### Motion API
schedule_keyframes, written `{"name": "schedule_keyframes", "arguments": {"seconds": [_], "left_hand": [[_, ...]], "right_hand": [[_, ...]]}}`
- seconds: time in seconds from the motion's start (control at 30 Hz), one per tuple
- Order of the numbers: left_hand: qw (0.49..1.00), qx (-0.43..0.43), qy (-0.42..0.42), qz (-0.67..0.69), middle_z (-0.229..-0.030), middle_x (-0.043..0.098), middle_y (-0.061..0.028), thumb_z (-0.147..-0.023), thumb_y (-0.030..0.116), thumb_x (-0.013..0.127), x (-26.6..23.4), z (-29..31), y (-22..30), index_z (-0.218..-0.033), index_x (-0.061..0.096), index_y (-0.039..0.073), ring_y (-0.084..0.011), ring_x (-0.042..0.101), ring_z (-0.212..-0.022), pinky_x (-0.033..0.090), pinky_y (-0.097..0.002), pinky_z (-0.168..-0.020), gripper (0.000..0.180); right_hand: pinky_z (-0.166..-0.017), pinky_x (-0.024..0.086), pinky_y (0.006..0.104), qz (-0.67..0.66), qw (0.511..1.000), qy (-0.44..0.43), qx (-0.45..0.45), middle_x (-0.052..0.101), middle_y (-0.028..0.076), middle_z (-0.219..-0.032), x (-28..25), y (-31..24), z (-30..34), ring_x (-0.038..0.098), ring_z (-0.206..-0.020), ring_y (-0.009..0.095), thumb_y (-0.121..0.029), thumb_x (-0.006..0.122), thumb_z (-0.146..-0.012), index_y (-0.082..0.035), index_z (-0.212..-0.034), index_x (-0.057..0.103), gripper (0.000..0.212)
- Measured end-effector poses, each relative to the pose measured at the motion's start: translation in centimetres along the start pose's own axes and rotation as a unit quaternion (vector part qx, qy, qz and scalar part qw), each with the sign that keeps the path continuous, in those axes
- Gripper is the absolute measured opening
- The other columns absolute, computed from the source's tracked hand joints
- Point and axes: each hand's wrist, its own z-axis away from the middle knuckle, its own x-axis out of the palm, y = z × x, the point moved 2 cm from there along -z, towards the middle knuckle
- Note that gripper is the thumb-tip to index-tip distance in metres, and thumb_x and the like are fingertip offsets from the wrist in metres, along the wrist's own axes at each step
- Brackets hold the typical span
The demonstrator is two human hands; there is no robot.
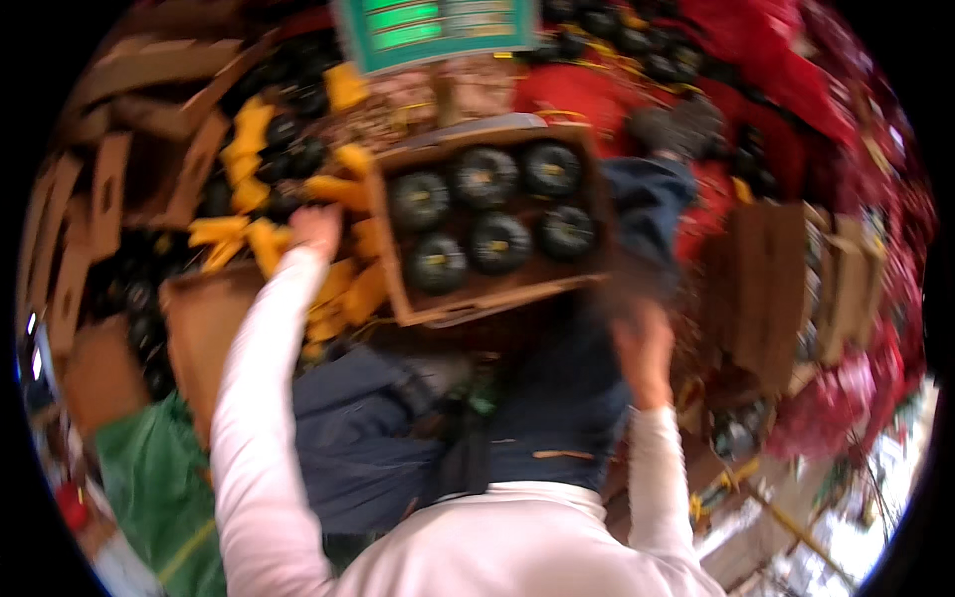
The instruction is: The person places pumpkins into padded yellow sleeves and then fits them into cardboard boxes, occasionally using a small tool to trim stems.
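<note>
A cardboard box (pixel 398 289) sits in front of me, holding two rows of dark green round squashes (pixel 499 242). My left hand (pixel 316 229) reaches in among yellow foam net sleeves (pixel 363 294) just left of the box. Its fingers are blurred, and whether they grip a sleeve is unclear. Beside the box's near right corner is my right hand (pixel 645 343), smeared by motion. A dark blurred shape (pixel 637 284) lies right at its fingers; I cannot make out what it is.
A scale display (pixel 438 30) with green lit panels stands behind the box. More squashes (pixel 144 298) lie loose at the left. Empty cardboard boxes (pixel 109 189) are stacked at the far left, and more boxes (pixel 766 289) stand at the right. Red netting (pixel 776 70) covers the far right.
</note>
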Motion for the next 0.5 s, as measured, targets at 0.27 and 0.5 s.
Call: {"name": "schedule_keyframes", "arguments": {"seconds": [0.27,0.5], "left_hand": [[0.838,0.085,0.037,0.538,-0.101,0.057,-0.0112,-0.095,0.014,0.042,-11.2,21.7,6.8,-0.120,0.043,0.002,-0.0203,0.056,-0.092,0.044,-0.0331,-0.083,0.028],[0.507,0.007,-0.067,0.859,-0.123,0.052,-0.0108,-0.094,0.016,0.056,-7.9,30.8,14.4,-0.125,0.043,-0.003,-0.0216,0.053,-0.109,0.043,-0.0331,-0.094,0.039]], "right_hand": [[-0.091,0.044,0.0421,-0.400,0.875,-0.172,-0.213,0.053,0.023,-0.115,8.6,-15.8,-1.6,0.053,-0.105,0.039,-0.011,0.067,-0.075,0.002,-0.126,0.045,0.056],[-0.073,0.046,0.0421,-0.392,0.892,-0.112,-0.196,0.056,0.017,-0.089,8.0,-14.7,5.2,0.056,-0.086,0.036,-0.010,0.061,-0.077,-0.002,-0.083,0.056,0.011]]}}
